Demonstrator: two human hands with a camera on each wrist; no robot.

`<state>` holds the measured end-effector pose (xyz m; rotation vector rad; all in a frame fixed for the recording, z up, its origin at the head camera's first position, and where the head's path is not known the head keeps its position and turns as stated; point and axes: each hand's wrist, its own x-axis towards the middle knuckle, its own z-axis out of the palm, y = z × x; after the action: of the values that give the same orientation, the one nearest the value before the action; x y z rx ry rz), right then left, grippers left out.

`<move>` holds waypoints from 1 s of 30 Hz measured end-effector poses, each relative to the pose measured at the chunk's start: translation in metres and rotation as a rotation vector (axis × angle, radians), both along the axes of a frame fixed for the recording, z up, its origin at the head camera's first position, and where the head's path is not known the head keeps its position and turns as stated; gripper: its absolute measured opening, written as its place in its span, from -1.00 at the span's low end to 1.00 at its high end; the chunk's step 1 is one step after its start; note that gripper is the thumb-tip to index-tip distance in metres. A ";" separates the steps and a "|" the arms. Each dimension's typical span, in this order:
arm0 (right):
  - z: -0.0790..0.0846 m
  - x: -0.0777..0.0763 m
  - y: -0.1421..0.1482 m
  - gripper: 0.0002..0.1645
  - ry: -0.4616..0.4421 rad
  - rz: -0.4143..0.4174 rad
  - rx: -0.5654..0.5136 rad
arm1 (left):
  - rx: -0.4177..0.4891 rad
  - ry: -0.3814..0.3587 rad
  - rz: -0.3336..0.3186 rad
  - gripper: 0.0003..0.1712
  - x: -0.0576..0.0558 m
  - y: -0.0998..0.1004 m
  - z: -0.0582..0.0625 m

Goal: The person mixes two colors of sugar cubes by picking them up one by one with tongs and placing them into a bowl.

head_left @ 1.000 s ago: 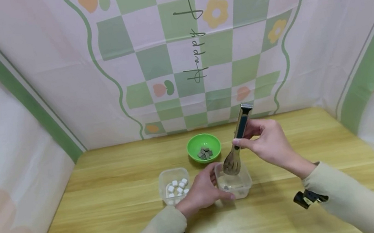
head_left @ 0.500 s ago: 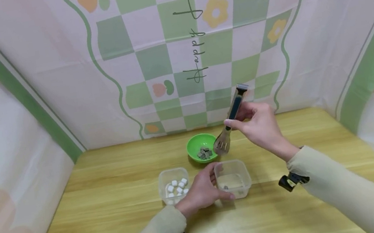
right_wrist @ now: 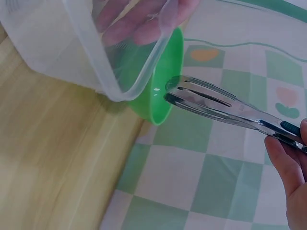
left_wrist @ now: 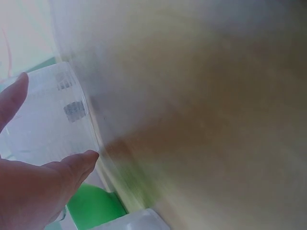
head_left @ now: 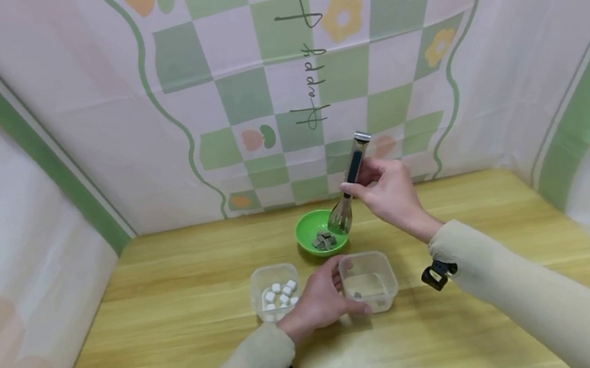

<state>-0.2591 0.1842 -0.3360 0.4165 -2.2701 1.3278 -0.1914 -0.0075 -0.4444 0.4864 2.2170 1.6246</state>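
My right hand (head_left: 390, 191) pinches metal tongs with a dark handle (head_left: 353, 171). Their slotted tips hang over the right side of a green bowl (head_left: 304, 225), which holds several small grey cubes (head_left: 324, 241). With thumb and fingers at its left side, my left hand (head_left: 323, 300) steadies a clear plastic container (head_left: 383, 273). A grey cube (left_wrist: 75, 111) lies on that container's floor, with a second grey patch near it that may be a reflection. In the right wrist view the tongs (right_wrist: 216, 105) point at the bowl's opening, their tips close together; nothing shows between them.
Left of my left hand stands another clear container (head_left: 256, 288) with several white cubes (head_left: 283, 299). Everything rests on a wooden table (head_left: 171, 283). A patterned cloth (head_left: 227, 58) hangs at the table's back edge.
My right hand has carried the tongs from above the clear container, away and to the left, to over the green bowl. The left hand and both containers stay in place.
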 end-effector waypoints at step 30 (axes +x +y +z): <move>0.001 0.003 0.004 -0.83 0.018 0.001 0.035 | 0.001 0.004 0.001 0.08 -0.001 0.001 0.000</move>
<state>-0.2559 0.1881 -0.3352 0.4393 -2.2813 1.2820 -0.1925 -0.0060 -0.4448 0.4896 2.2198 1.6272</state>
